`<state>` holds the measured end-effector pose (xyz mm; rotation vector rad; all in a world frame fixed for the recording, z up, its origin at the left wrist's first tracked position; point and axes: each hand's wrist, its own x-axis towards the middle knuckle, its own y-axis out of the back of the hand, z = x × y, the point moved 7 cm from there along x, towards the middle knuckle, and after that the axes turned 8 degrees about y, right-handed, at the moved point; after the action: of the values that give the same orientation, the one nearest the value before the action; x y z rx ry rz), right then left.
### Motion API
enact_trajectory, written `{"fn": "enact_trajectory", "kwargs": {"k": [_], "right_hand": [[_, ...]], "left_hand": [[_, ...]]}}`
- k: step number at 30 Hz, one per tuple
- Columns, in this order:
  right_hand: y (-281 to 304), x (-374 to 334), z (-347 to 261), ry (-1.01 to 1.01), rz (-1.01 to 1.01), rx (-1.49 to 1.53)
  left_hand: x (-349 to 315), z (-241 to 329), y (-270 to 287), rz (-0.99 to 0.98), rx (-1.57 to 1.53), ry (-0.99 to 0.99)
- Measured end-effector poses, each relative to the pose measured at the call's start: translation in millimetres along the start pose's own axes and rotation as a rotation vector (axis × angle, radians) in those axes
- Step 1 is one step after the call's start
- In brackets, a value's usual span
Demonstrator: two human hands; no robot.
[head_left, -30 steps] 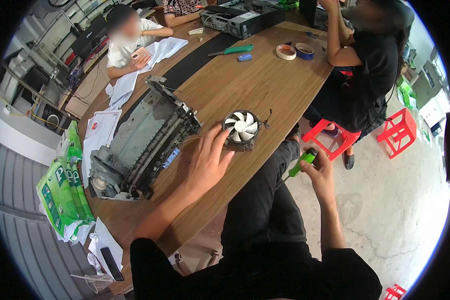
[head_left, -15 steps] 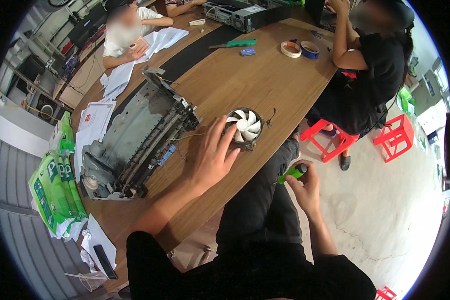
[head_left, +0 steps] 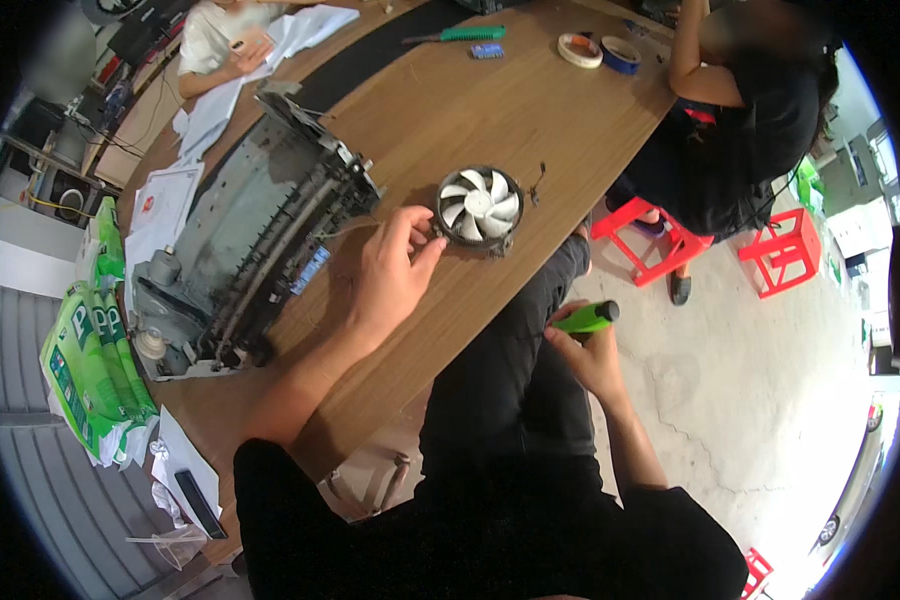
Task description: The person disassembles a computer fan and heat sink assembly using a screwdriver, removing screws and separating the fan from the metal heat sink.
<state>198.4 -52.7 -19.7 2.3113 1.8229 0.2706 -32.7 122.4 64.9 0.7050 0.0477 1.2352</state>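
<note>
A round cooling fan (head_left: 479,204) with white blades and a dark frame rests on the wooden table, blades facing up. My left hand (head_left: 394,268) is at its left rim, thumb and fingertips closed on the edge. In my right hand (head_left: 592,352), above my right thigh and off the table edge, is a screwdriver (head_left: 588,318) with a green handle and a black end. Its shaft does not show clearly now. Left of my left hand lies a grey metal printer chassis (head_left: 260,190) with black rollers and a small blue circuit board (head_left: 311,270).
Farther back are a green-handled saw (head_left: 470,34), a small blue box (head_left: 487,51) and tape rolls (head_left: 580,50). Papers (head_left: 165,205) and green packages (head_left: 95,370) lie left. Two people sit across and at right. Red stools (head_left: 650,240) stand on the floor.
My left fingers have gone from spread beside the fan to closed on its rim. My right hand has turned the screwdriver slightly. The whole view has shifted a little.
</note>
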Motion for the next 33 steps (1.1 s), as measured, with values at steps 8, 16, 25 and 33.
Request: {"fn": "enact_trajectory", "kwargs": {"k": [8,16,25,33], "right_hand": [[14,25,-61,0.256,0.078,0.388],[4,64,-135,0.394,0.108,0.389],[-47,100,-177,0.656,0.011,-0.237],[-50,103,-173,0.569,-0.015,-0.298]], "left_hand": [[5,7,-2,-0.063,0.023,-0.011],[-13,20,-13,-0.166,0.046,-0.159],[-4,-3,-13,-0.197,-0.081,0.025],[-6,5,-14,-0.205,-0.096,-0.019]]}}
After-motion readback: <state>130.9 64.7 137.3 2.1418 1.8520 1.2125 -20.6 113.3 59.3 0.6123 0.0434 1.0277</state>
